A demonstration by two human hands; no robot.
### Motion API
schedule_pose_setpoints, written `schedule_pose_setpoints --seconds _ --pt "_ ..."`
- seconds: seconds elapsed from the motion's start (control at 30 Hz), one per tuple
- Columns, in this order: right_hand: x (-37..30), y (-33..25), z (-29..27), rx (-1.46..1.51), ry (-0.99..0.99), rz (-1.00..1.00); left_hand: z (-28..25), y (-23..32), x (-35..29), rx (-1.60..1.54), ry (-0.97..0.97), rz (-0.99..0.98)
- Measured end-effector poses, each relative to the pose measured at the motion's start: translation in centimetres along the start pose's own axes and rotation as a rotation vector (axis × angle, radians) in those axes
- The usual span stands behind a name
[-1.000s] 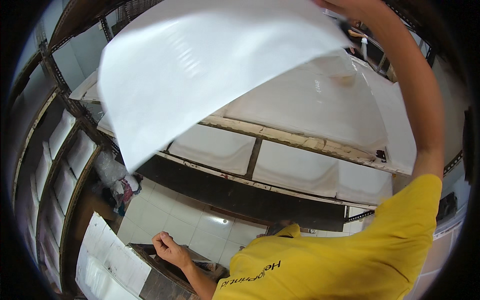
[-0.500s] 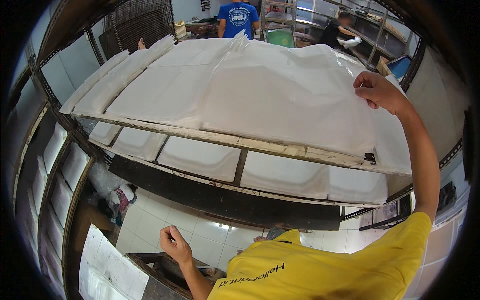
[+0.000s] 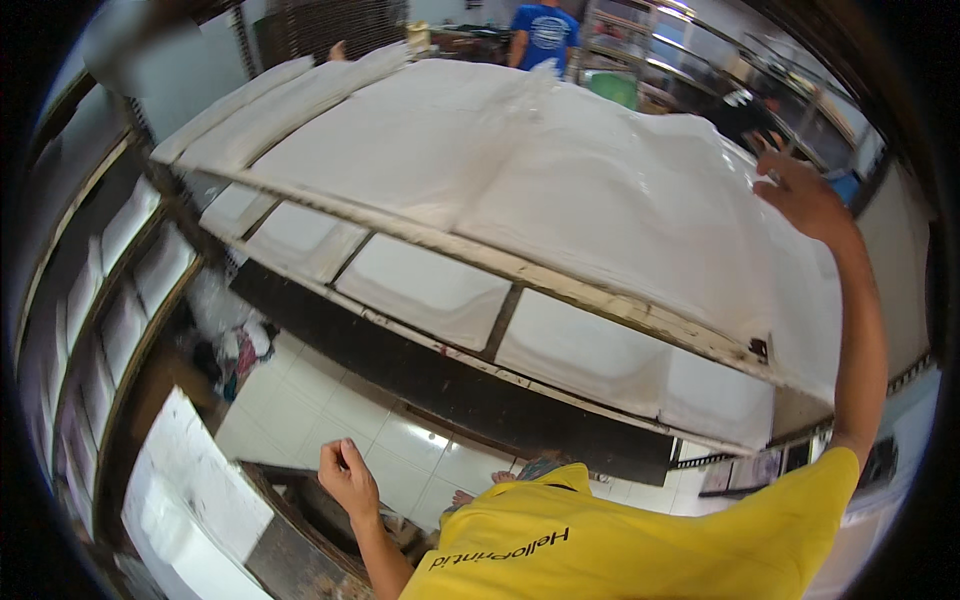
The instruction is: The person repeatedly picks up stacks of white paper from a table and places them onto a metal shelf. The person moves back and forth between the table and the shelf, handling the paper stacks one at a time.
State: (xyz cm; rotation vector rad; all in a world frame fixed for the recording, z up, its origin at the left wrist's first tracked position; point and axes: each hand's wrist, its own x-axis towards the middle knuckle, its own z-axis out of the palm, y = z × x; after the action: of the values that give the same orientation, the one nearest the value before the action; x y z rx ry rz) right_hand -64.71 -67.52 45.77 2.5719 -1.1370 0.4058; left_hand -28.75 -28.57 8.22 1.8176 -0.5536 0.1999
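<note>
The right hand (image 3: 800, 195) rests its spread fingers on the far edge of a big white sheet (image 3: 560, 180) draped over a wooden rack (image 3: 560, 285); it looks thin, limp, easily torn, best held by its edges. The left hand (image 3: 345, 478) hangs loosely curled, holding nothing.

A long wooden rack frame (image 3: 560, 285) with pale, worn rails carries a wide white sheet (image 3: 560, 180), which lies spread and slightly rumpled over its top. A lower tier (image 3: 420, 290) of the same frame holds further white sheets in bays, set side by side between dark crossbars.
</note>
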Motion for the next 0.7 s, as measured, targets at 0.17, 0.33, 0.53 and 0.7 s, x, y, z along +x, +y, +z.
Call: schedule_pose_setpoints --seconds 0.17,0.33,0.53,0.7 --pt "6.0 -10.9 -4.6 0.115 0.045 -0.220 -2.5 1.8 -0.8 0.107 0.032 -0.097" --pt "4.4 -30.1 -11.6 -0.043 -0.047 -0.997 -3.1 2.5 -1.5 0.064 -0.002 -0.026" --pt "0.0 -42.5 -7.7 0.205 0.243 -1.534 -8.2 2.0 -8.0 0.271 0.187 -0.236" --pt "-5.0 -50.3 -8.9 0.251 0.323 -1.885 -11.3 1.0 -10.8 0.405 0.275 -0.338"
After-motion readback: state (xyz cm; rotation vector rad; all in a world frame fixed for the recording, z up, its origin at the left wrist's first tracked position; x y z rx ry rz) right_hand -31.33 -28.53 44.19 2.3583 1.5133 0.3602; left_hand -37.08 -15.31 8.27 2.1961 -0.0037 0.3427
